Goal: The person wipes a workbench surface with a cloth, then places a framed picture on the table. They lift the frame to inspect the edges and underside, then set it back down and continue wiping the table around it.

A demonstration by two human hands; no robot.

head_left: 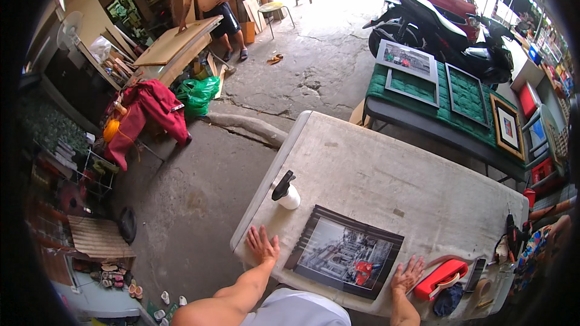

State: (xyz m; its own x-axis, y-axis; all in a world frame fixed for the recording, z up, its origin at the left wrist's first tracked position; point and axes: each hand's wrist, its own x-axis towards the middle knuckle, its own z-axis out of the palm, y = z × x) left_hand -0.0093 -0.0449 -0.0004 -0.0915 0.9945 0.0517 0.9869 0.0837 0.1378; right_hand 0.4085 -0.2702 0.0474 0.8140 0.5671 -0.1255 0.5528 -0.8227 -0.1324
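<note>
On the worn pale table (362, 163) lies a dark-bordered print (347, 250), a grey street scene with a red vehicle in it. My left hand (262, 245) rests flat on the tabletop left of the print, fingers spread and holding nothing. Just behind that hand stands a white spray bottle (289, 197) with a black trigger head. At the print's right side, my right hand (408, 274) lies flat with its fingers apart, also without anything in it. Beside it sits a red case (440, 279), with a dark blue crumpled cloth item (447, 299) next to it.
A power drill (512, 233) and other tools lie at the table's right end. Beyond, a green-covered table (444, 100) bears several picture frames. A black motorcycle (447, 36) and red car stand behind it. Far left, a person (212, 0) stands by a workbench; a maroon garment (148, 115) hangs nearer.
</note>
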